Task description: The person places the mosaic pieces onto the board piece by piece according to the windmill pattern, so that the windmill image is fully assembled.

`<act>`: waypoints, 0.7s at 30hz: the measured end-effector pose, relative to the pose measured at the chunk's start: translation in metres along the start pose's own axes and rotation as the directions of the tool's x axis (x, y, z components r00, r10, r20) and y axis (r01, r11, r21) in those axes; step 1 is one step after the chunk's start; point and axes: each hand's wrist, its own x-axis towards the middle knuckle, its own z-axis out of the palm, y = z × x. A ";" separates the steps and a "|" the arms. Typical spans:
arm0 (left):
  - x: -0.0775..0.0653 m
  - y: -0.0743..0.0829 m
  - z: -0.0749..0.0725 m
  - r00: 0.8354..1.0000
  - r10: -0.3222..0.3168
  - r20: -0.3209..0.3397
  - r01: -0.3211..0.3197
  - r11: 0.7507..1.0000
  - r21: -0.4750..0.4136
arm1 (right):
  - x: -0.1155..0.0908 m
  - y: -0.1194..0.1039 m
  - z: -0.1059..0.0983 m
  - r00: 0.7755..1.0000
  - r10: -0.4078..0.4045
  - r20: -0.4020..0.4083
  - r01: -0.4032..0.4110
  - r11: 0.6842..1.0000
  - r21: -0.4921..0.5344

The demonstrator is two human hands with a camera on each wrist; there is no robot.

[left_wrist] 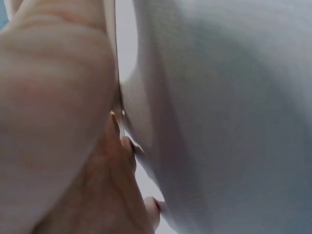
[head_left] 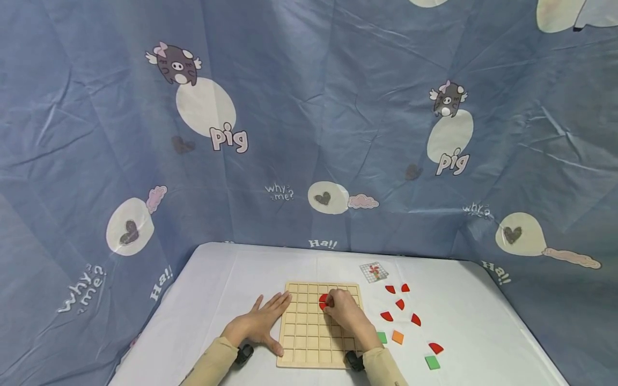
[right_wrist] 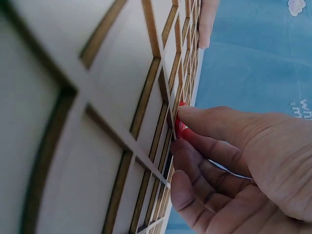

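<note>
A light wooden grid board lies on the white table. My left hand, fingers spread, rests against the board's left edge; its fingertips reach the upper left rim and the thumb the lower left. In the left wrist view, the palm and fingers fill the left side. Over the board's upper right cells, my right hand pinches a red quarter-circle tile between thumb and index finger, right at the grid. Red tiles show beside those fingertips in the head view, partly covered by the hand.
Right of the board lie several loose red quarter-circle tiles, an orange square tile and two green square tiles. A small pattern card lies behind the board's right corner. Blue printed cloth hangs around the table.
</note>
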 end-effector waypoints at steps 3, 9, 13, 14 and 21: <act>0.000 0.000 0.000 1.000 0.002 -0.001 -0.002 1.000 -0.001 | 0.000 0.001 0.001 1.000 -0.002 0.000 0.002 1.000 0.008; 0.001 -0.001 0.001 1.000 0.002 -0.002 -0.002 1.000 0.000 | 0.000 0.002 0.000 1.000 -0.009 -0.005 0.009 0.999 0.037; 0.001 0.000 0.000 1.000 0.000 -0.007 0.000 1.000 -0.002 | 0.000 0.003 0.000 1.000 -0.011 -0.010 0.011 0.999 0.044; 0.001 0.000 0.000 1.000 0.001 -0.007 -0.001 1.000 -0.003 | 0.000 0.003 0.000 1.000 -0.011 -0.011 0.012 0.999 0.044; 0.000 0.001 0.000 1.000 0.004 -0.001 -0.004 1.000 -0.005 | 0.000 0.002 0.001 1.000 -0.010 -0.013 0.010 1.000 0.018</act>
